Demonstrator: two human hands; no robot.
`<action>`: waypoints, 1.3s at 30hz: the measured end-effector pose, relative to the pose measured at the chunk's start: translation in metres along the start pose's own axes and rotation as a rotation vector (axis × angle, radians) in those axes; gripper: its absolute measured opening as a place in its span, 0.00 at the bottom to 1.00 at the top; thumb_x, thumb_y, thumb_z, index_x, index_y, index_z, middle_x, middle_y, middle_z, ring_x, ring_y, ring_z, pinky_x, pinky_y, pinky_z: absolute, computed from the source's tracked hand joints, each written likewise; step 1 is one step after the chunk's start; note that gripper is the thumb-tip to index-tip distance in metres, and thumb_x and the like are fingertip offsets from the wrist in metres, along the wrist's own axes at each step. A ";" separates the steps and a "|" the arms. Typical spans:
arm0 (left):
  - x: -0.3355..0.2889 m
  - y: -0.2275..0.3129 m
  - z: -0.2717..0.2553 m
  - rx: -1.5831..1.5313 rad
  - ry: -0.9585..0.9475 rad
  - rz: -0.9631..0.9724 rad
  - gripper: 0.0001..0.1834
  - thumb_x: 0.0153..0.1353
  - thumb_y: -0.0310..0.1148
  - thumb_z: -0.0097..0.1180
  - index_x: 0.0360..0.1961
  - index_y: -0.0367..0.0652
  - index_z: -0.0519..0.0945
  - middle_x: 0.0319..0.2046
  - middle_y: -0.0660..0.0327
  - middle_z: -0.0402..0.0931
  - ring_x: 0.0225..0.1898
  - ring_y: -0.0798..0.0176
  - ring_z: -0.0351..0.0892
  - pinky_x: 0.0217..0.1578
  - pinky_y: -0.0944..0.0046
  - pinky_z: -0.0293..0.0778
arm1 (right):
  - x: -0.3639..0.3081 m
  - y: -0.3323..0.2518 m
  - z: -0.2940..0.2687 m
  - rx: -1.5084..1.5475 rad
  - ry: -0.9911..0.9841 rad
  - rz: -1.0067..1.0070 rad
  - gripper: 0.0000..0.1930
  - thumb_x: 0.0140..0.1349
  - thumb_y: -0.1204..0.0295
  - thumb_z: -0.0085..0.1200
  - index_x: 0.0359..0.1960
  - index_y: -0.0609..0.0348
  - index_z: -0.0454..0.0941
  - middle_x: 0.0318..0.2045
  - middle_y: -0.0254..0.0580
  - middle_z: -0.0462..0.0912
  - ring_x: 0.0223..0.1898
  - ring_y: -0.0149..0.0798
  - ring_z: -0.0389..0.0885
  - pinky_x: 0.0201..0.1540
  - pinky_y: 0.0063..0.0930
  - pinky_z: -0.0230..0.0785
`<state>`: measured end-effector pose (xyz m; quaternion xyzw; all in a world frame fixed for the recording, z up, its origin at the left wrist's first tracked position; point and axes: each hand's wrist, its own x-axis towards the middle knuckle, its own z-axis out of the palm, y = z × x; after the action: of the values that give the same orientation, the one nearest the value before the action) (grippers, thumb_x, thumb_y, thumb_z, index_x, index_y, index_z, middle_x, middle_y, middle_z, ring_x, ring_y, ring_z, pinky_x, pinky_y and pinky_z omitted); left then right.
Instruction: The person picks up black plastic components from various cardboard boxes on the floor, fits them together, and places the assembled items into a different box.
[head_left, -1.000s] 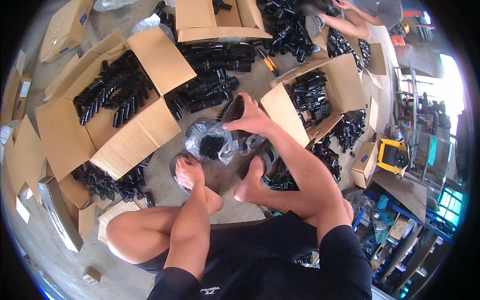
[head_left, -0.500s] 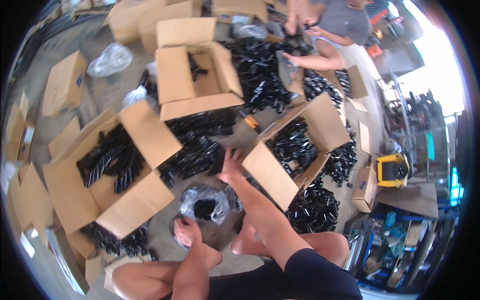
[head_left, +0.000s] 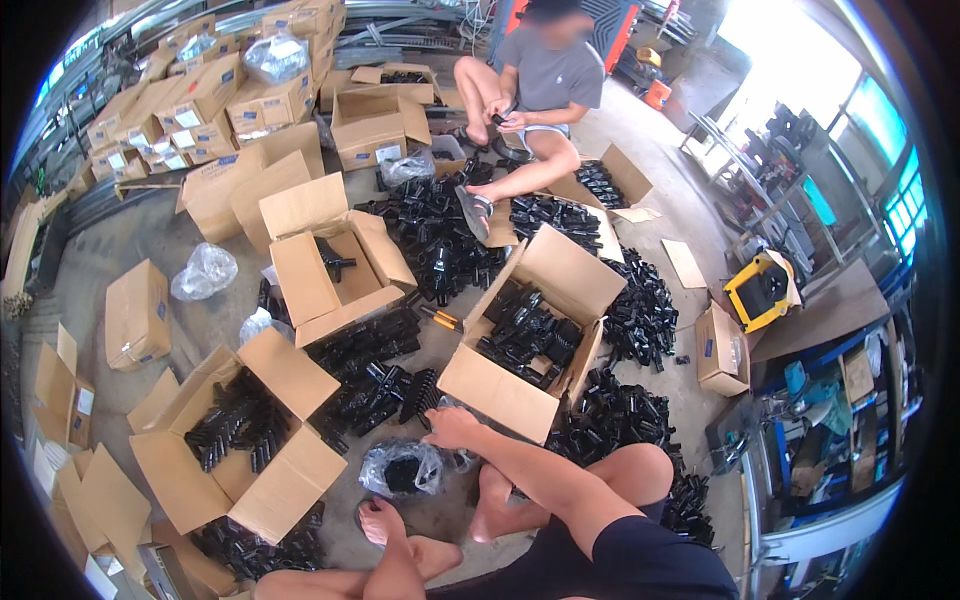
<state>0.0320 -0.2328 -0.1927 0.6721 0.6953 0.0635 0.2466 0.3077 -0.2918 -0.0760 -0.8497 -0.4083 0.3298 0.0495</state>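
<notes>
My right hand [head_left: 452, 428] reaches forward, its fingers curled against the near end of a short row of black parts [head_left: 419, 394]; the parts look like identical small plastic or metal pieces lined up side by side. Their exact kind cannot be made out. Low at the middle, my left hand [head_left: 382, 522] rests beside my foot, fingers bent over something dark that is mostly hidden. Between the hands sits a clear plastic bag [head_left: 400, 468], its mouth spread, with black contents. Farther left of the row lie more black parts [head_left: 360, 400] in rows on the floor.
Open cartons surround me: one at left [head_left: 165, 480], one ahead [head_left: 305, 275], one at right [head_left: 500, 390], all holding black parts. A loose heap [head_left: 620, 415] lies right. Across from me a seated person [head_left: 545, 75] handles a small dark piece. An orange-handled tool [head_left: 440, 318] lies between cartons.
The view has tilted up, showing more of the far side. My right hand's spread fingers have curled in at the row of black parts. My left hand stays low near my foot.
</notes>
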 end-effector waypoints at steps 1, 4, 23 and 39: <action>0.001 0.003 0.000 -0.003 -0.051 -0.039 0.12 0.60 0.41 0.61 0.35 0.44 0.84 0.38 0.53 0.85 0.40 0.44 0.84 0.40 0.46 0.78 | -0.015 0.010 -0.002 -0.017 0.014 0.009 0.32 0.57 0.49 0.64 0.51 0.65 0.77 0.51 0.62 0.82 0.54 0.59 0.81 0.57 0.50 0.73; 0.012 0.000 -0.008 0.038 -0.113 -0.115 0.12 0.59 0.41 0.62 0.37 0.46 0.85 0.39 0.52 0.86 0.40 0.45 0.86 0.41 0.46 0.80 | -0.051 0.028 0.007 -0.019 -0.023 0.035 0.32 0.60 0.49 0.61 0.55 0.64 0.76 0.47 0.62 0.84 0.51 0.59 0.83 0.53 0.49 0.75; 0.041 0.016 -0.219 -0.084 -0.243 0.780 0.16 0.64 0.41 0.55 0.31 0.39 0.85 0.32 0.47 0.84 0.37 0.44 0.85 0.40 0.50 0.78 | -0.144 0.023 0.132 -0.040 -0.209 0.542 0.62 0.58 0.34 0.55 0.76 0.65 0.33 0.78 0.57 0.42 0.78 0.46 0.45 0.78 0.36 0.45; 0.062 0.009 -0.302 0.330 -0.120 0.525 0.17 0.65 0.40 0.48 0.42 0.45 0.86 0.45 0.45 0.84 0.49 0.42 0.84 0.53 0.45 0.77 | -0.243 -0.065 0.069 -0.373 -0.227 -0.214 0.23 0.69 0.50 0.48 0.45 0.55 0.88 0.44 0.50 0.88 0.51 0.52 0.86 0.53 0.44 0.76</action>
<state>-0.0875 -0.0985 0.0574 0.8621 0.4832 -0.0284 0.1500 0.1143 -0.4382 0.0201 -0.7534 -0.5530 0.3349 -0.1200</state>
